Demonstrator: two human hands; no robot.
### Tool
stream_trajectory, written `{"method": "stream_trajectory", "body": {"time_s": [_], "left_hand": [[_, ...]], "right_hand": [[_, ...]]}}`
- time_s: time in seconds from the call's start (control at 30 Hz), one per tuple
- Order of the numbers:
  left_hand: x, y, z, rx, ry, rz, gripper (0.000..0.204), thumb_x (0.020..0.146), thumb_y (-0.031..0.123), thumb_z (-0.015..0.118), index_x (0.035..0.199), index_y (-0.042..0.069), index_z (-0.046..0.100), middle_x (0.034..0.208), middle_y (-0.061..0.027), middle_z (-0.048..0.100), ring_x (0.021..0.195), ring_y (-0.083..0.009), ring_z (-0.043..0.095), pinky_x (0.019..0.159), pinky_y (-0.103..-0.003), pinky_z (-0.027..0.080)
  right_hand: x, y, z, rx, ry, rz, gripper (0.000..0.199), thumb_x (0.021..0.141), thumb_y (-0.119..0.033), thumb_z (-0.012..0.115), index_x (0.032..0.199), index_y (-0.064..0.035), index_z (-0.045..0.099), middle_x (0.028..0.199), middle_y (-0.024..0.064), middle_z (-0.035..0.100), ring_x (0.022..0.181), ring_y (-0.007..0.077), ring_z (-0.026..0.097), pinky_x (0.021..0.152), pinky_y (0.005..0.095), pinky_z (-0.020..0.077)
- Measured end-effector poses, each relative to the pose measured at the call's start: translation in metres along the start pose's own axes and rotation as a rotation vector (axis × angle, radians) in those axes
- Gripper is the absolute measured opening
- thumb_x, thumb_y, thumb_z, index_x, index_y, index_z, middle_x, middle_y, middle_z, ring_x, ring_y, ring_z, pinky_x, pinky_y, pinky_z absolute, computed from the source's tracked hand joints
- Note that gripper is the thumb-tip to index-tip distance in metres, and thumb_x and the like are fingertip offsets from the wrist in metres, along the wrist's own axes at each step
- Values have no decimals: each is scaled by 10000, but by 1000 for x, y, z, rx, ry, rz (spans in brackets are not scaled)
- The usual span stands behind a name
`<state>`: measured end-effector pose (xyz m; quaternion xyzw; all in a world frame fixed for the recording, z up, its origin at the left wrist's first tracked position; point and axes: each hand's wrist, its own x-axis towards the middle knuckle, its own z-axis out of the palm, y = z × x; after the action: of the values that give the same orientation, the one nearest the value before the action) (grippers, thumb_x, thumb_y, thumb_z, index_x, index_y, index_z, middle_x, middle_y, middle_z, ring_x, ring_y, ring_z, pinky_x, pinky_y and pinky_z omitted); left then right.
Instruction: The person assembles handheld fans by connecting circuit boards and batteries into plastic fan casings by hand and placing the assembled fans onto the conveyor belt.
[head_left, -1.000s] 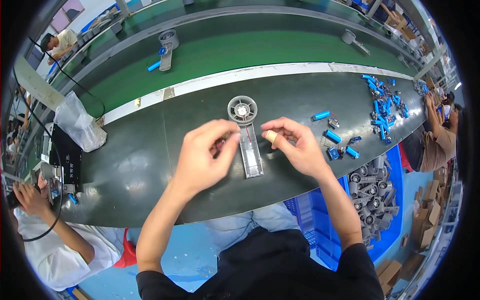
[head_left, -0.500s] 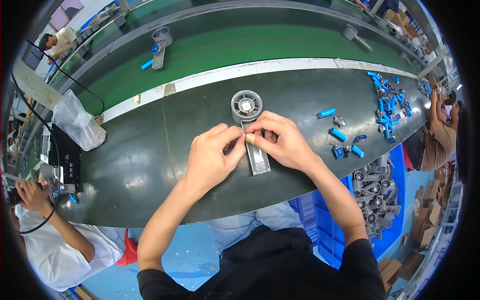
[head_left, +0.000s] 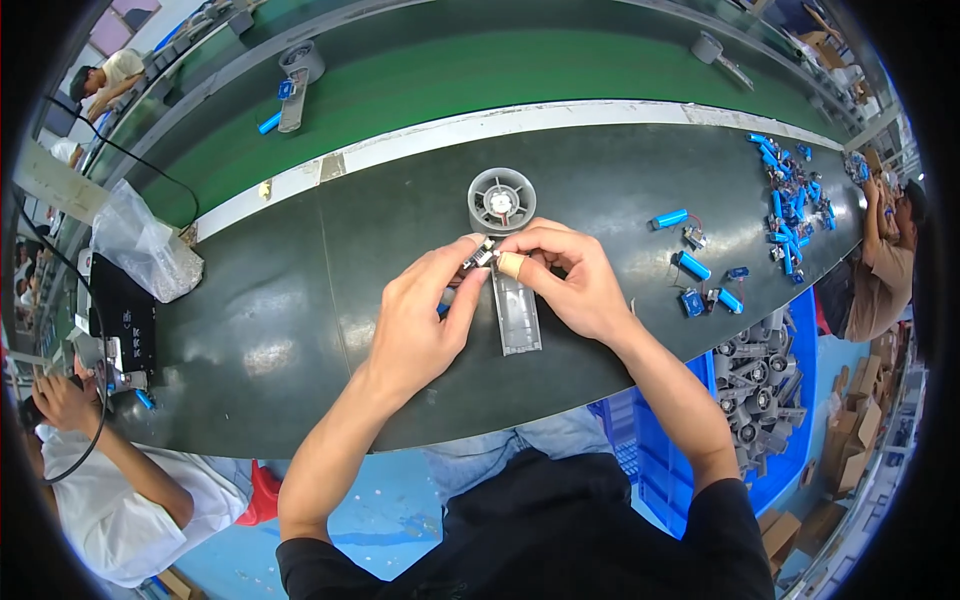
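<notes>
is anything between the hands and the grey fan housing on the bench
Nothing visible does. Both the left hand and right hand already have their fingers on a small part at the neck of the grey fan housing, above its long handle. The loose blue cells lie off to the right.

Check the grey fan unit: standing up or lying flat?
Lying flat: the grey fan unit rests lengthwise on the dark table, round fan face up.

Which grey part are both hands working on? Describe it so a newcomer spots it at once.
Start at the dark worktable in front of the green conveyor belt. At its centre, the left hand and right hand meet over a grey fan housing with a long flat handle. Unlike the blue battery cells to its right, it is grey, with a round ring head.
</notes>
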<state>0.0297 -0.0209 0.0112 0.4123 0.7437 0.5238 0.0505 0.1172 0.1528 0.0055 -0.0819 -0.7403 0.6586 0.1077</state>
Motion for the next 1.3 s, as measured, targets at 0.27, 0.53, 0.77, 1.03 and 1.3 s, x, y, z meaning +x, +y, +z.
{"method": "stream_trajectory", "body": {"time_s": [0.27, 0.53, 0.77, 1.03, 1.3], "left_hand": [[-3, 2, 2, 57, 29, 36, 303, 851, -44, 702, 1153, -27, 687, 894, -128, 714, 759, -171, 688, 688, -274, 542], [-2, 1, 2, 84, 44, 118, 295, 831, -31, 719, 1122, -31, 672, 848, -126, 679, 716, -230, 658, 615, -317, 522], [0, 4, -1, -267, 42, -232, 181, 943, -24, 544, 1117, -2, 590, 836, -67, 640, 640, -92, 571, 571, -252, 462], [3, 1, 3, -154, -49, -176, 105, 905, 8, 649, 1009, 10, 633, 762, -50, 588, 564, -78, 475, 492, -243, 379], [3, 0, 0, -24, -7, -20, 64, 918, -13, 629, 974, 5, 654, 799, -26, 608, 613, -57, 483, 519, -222, 365]], "right_hand": [[-2, 1, 4, -72, 127, -103, 53, 835, 3, 717, 887, 11, 724, 824, -2, 588, 639, 22, 460, 563, 203, 350], [-3, 2, 6, -132, 141, -154, 66, 815, 14, 728, 881, 8, 731, 827, 11, 605, 615, 17, 464, 532, 195, 347], [-3, 2, 7, -185, 147, -187, 101, 802, 21, 732, 901, 0, 739, 840, 18, 619, 591, 20, 464, 517, 198, 345], [-3, 3, 7, -340, 119, -307, 121, 805, 2, 727, 924, -13, 742, 838, 23, 624, 547, 33, 438, 498, 209, 328], [-2, 0, 4, -162, 59, -136, 100, 829, 0, 709, 927, -13, 719, 869, 9, 592, 586, 22, 426, 535, 209, 327]]}}
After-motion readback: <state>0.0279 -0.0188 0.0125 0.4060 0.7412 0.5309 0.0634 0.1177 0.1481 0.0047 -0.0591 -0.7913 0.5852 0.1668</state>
